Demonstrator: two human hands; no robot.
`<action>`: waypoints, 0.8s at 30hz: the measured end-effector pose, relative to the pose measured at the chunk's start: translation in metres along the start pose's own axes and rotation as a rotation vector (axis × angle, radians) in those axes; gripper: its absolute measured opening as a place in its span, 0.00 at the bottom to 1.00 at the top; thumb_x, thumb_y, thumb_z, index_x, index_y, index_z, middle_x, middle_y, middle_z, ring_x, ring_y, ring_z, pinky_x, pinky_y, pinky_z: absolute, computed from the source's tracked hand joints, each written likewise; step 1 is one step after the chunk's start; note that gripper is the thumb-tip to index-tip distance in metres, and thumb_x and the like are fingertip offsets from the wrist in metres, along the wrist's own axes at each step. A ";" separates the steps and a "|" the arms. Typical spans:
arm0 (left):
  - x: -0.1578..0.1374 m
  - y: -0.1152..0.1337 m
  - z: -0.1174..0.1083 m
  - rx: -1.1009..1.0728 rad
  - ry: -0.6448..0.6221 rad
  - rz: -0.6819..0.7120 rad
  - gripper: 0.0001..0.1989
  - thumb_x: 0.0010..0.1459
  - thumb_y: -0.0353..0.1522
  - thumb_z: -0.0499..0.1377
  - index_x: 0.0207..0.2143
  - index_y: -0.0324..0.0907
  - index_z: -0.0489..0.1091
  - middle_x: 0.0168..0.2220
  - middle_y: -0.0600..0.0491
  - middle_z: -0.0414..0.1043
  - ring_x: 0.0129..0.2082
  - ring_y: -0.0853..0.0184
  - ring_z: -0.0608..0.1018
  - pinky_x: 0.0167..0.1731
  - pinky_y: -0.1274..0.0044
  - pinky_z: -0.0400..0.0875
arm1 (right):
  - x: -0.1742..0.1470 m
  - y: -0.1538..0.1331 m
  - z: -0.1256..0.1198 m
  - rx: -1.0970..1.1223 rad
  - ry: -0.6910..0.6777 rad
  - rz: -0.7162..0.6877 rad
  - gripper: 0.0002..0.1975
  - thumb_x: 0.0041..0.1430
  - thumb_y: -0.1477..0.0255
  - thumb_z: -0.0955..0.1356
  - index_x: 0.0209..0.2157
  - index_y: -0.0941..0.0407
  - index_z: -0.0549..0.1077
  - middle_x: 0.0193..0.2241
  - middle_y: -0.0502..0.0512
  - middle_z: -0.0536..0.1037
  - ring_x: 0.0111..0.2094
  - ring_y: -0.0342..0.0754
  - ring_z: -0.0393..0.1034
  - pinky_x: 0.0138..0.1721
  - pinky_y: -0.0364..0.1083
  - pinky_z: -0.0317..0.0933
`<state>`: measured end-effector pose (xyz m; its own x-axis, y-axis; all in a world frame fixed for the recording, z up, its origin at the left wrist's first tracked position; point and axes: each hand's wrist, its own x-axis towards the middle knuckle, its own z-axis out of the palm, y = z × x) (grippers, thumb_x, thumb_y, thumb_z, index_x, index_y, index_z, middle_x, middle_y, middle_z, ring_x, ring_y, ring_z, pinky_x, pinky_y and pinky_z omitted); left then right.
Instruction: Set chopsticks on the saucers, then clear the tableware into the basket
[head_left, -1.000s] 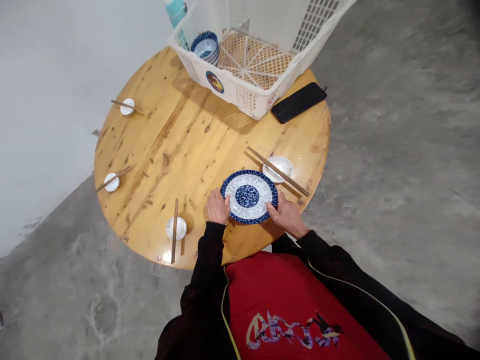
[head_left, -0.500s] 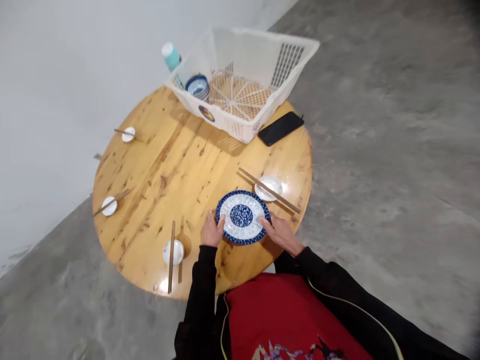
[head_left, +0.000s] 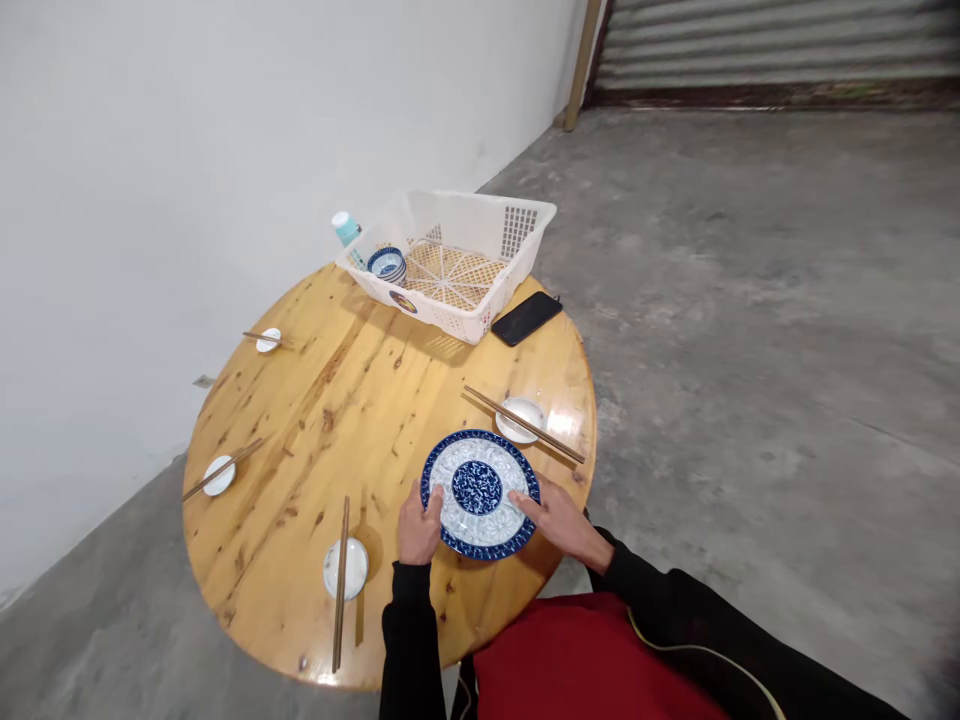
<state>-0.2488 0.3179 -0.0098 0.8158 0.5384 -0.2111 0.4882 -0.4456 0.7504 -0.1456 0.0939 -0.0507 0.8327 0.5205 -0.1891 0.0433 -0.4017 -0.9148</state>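
Note:
A blue-and-white patterned plate [head_left: 480, 536] is held by its rim between my two hands, over the near right part of the round wooden table [head_left: 300, 530]. My left hand [head_left: 420, 524] grips its left edge, thumb on top. On the opposite edge my right hand [head_left: 559, 518] does the same, and the fingers beneath are hidden. Just beyond the plate lies a small white dish [head_left: 513, 429] with a pair of chopsticks [head_left: 551, 441] across it. Left of my left hand, another white dish [head_left: 357, 572] carries chopsticks [head_left: 342, 585].
At the table's far side stands a white plastic basket [head_left: 457, 325] with stacked blue-and-white bowls [head_left: 387, 264]. A black phone [head_left: 527, 318] lies beside it, and a light-blue bottle [head_left: 346, 229] is behind it. Two more dishes [head_left: 220, 476] with chopsticks sit along the left, towards the white wall [head_left: 187, 170].
The view has tilted up, bringing the corrugated shutter into sight. The plate looks larger and nearer the camera, still held in both hands.

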 end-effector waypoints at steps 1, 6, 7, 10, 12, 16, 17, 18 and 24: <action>-0.006 0.008 -0.003 -0.003 0.010 0.016 0.20 0.68 0.45 0.52 0.51 0.43 0.74 0.51 0.41 0.81 0.56 0.52 0.80 0.58 0.62 0.73 | -0.003 -0.006 -0.006 0.049 -0.022 0.003 0.21 0.63 0.52 0.64 0.41 0.56 0.75 0.38 0.61 0.82 0.41 0.61 0.78 0.47 0.58 0.72; -0.032 0.063 0.011 -0.079 0.041 0.001 0.19 0.69 0.46 0.51 0.50 0.46 0.74 0.48 0.44 0.82 0.55 0.52 0.80 0.57 0.61 0.74 | -0.008 -0.025 -0.060 0.309 -0.098 -0.005 0.24 0.62 0.50 0.67 0.48 0.55 0.74 0.45 0.61 0.82 0.48 0.60 0.77 0.53 0.57 0.71; -0.035 0.078 0.020 -0.084 0.046 -0.004 0.20 0.69 0.46 0.51 0.49 0.45 0.74 0.48 0.44 0.82 0.55 0.53 0.80 0.57 0.62 0.74 | -0.008 -0.026 -0.077 0.325 -0.106 -0.006 0.24 0.62 0.50 0.67 0.48 0.55 0.74 0.47 0.61 0.82 0.49 0.61 0.77 0.54 0.57 0.70; -0.041 0.125 0.061 -0.107 0.062 -0.019 0.21 0.68 0.46 0.51 0.49 0.44 0.74 0.49 0.44 0.81 0.55 0.54 0.79 0.59 0.64 0.73 | -0.005 -0.021 -0.142 0.284 -0.134 0.006 0.26 0.61 0.49 0.66 0.49 0.55 0.74 0.48 0.64 0.82 0.50 0.62 0.77 0.53 0.57 0.71; -0.043 0.157 0.094 -0.142 0.068 -0.050 0.21 0.67 0.47 0.52 0.48 0.43 0.75 0.49 0.43 0.81 0.54 0.53 0.80 0.59 0.64 0.73 | -0.001 -0.013 -0.192 0.219 -0.155 0.009 0.26 0.60 0.49 0.66 0.48 0.55 0.75 0.45 0.64 0.83 0.49 0.64 0.78 0.51 0.57 0.72; -0.044 0.217 0.164 -0.255 0.074 -0.112 0.24 0.66 0.48 0.54 0.50 0.40 0.75 0.50 0.42 0.81 0.51 0.52 0.81 0.56 0.63 0.74 | 0.012 0.009 -0.285 0.099 -0.174 0.017 0.25 0.58 0.48 0.66 0.43 0.54 0.77 0.37 0.61 0.84 0.45 0.64 0.79 0.46 0.57 0.73; -0.043 0.231 0.179 -0.289 0.077 -0.109 0.24 0.66 0.48 0.54 0.51 0.40 0.75 0.51 0.42 0.81 0.52 0.52 0.81 0.57 0.63 0.74 | 0.016 0.014 -0.305 0.088 -0.172 0.016 0.25 0.58 0.47 0.66 0.44 0.54 0.77 0.38 0.61 0.84 0.44 0.64 0.79 0.46 0.57 0.73; -0.041 0.245 0.191 -0.319 0.081 -0.106 0.24 0.65 0.47 0.55 0.53 0.40 0.75 0.52 0.42 0.81 0.53 0.52 0.81 0.58 0.62 0.73 | 0.022 0.017 -0.322 0.084 -0.171 0.013 0.25 0.58 0.48 0.66 0.44 0.54 0.78 0.39 0.62 0.84 0.44 0.64 0.80 0.45 0.57 0.74; -0.020 0.309 0.219 -0.412 0.108 -0.116 0.22 0.64 0.45 0.55 0.51 0.42 0.76 0.51 0.45 0.81 0.53 0.53 0.80 0.60 0.64 0.72 | 0.070 0.011 -0.387 0.123 -0.253 0.005 0.26 0.55 0.48 0.69 0.43 0.55 0.80 0.41 0.63 0.85 0.42 0.64 0.80 0.45 0.57 0.75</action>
<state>-0.0469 0.0129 0.0892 0.7152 0.6493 -0.2586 0.3929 -0.0675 0.9171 0.1267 -0.1654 0.0642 0.6680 0.6963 -0.2625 -0.0407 -0.3180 -0.9472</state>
